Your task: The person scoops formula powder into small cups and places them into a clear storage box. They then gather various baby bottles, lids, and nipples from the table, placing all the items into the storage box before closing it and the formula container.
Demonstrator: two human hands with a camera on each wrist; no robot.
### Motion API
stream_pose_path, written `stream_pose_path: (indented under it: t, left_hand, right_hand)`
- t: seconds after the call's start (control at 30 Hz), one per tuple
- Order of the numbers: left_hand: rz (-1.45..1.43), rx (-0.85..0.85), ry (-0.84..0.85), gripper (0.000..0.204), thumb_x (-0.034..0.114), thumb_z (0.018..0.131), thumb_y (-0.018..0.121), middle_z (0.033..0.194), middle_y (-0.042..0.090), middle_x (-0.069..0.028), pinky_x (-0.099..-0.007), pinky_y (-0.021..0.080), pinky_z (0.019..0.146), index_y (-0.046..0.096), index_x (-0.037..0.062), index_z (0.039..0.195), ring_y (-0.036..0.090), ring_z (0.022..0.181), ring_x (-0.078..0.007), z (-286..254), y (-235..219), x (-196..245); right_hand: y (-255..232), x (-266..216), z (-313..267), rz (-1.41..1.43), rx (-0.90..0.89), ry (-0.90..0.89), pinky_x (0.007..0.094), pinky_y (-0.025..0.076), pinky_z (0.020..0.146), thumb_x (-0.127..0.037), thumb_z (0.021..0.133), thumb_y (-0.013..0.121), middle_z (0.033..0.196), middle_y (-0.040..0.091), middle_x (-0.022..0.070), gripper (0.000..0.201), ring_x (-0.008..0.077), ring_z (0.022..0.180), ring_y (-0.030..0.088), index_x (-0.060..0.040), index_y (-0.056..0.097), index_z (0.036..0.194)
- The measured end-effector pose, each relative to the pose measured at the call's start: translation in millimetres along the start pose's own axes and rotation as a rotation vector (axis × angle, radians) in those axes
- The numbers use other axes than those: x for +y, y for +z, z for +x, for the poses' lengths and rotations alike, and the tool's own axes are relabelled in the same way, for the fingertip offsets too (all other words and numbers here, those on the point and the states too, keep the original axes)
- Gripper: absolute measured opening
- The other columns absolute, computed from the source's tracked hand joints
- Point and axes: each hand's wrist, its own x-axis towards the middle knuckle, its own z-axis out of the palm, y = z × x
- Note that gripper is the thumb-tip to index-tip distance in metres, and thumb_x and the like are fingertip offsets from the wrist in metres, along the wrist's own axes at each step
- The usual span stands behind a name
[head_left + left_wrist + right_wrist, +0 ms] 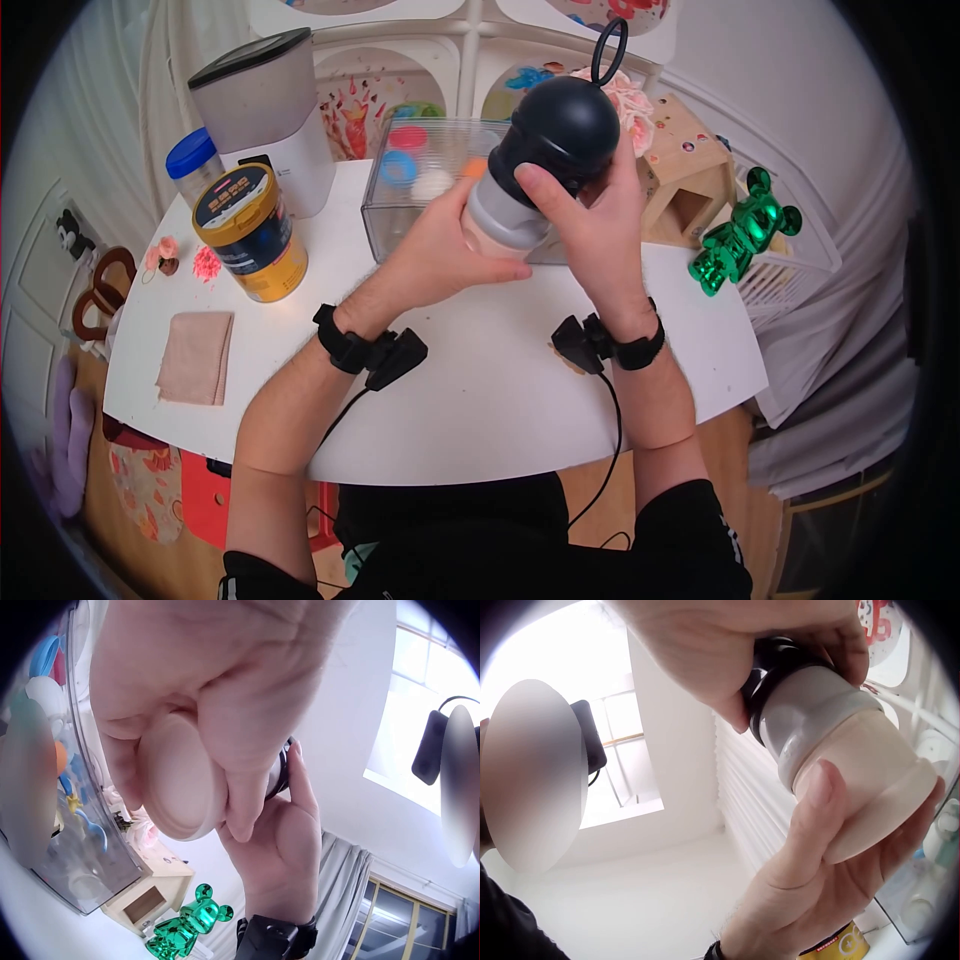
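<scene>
Above the curved white tabletop, in front of the clear plastic box, we have the tall rounded container in dark, grey and cream, tilted in mid-air. We log the right hand grasping the glossy dark domed top, and the left hand grasping the smooth cream base, thumb near the grey collar. No fingers released.

Walls show no dent, so we judge stiff plastic, likely light; contents unseen, weight unsure. Smooth finish: probably slippery, not very fragile. Best holds, we reckon: flared base plus lower dome, collar second. Thin dark loop stands free; poor for controlling tilt.
</scene>
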Motion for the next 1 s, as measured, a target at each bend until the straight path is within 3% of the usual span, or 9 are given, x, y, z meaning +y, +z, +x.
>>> stream_pose_path:
  t: [0.53, 0.7, 0.9, 1.0]
  left_hand:
    - [-0.135, -0.016, -0.163, 0.066, 0.016, 0.080, 0.092, 0.125, 0.070, -0.0074, -0.0329, 0.057, 0.099, 0.061, 0.0016, 0.136, 0.068, 0.114, -0.0152, -2, -3, 8]
    - [-0.139, -0.040, -0.128, 0.063, 0.016, 0.080, 0.091, 0.123, 0.071, -0.0066, -0.0329, 0.057, 0.097, 0.062, 0.0021, 0.134, 0.069, 0.112, -0.0148, -2, -2, 6]
    - [0.028, 0.084, -0.045, 0.061, 0.016, 0.081, 0.090, 0.121, 0.071, -0.0061, -0.0321, 0.057, 0.094, 0.062, 0.0022, 0.133, 0.069, 0.109, -0.0146, 0, 11, 1]
    - [-0.086, 0.056, -0.093, 0.061, 0.016, 0.081, 0.091, 0.120, 0.072, -0.0061, -0.0318, 0.057, 0.093, 0.062, 0.0021, 0.133, 0.069, 0.108, -0.0145, 0, 6, 3]
  right_hand:
    - [-7, 2, 4, 0.005, -0.137, 0.018, 0.0372, 0.053, 0.109, -0.016, 0.088, 0.089, 0.133, 0.064, 0.0123, 0.079, 0.0208, 0.123, 0.067, -0.0026, 0.041, 0.149]
    - [-9, 4, 5, 0.045, -0.163, 0.022, 0.0374, 0.053, 0.109, -0.017, 0.088, 0.089, 0.133, 0.064, 0.0118, 0.081, 0.0205, 0.123, 0.067, -0.0022, 0.039, 0.150]
    - [4, 12, -5, -0.185, -0.021, -0.060, 0.0379, 0.050, 0.110, -0.026, 0.094, 0.085, 0.138, 0.062, 0.0146, 0.086, 0.0232, 0.126, 0.065, -0.0002, 0.031, 0.156]
    - [0, 8, -1, -0.003, -0.096, -0.004, 0.0384, 0.050, 0.111, -0.028, 0.096, 0.082, 0.141, 0.061, 0.0154, 0.088, 0.0237, 0.129, 0.063, 0.0000, 0.028, 0.159]
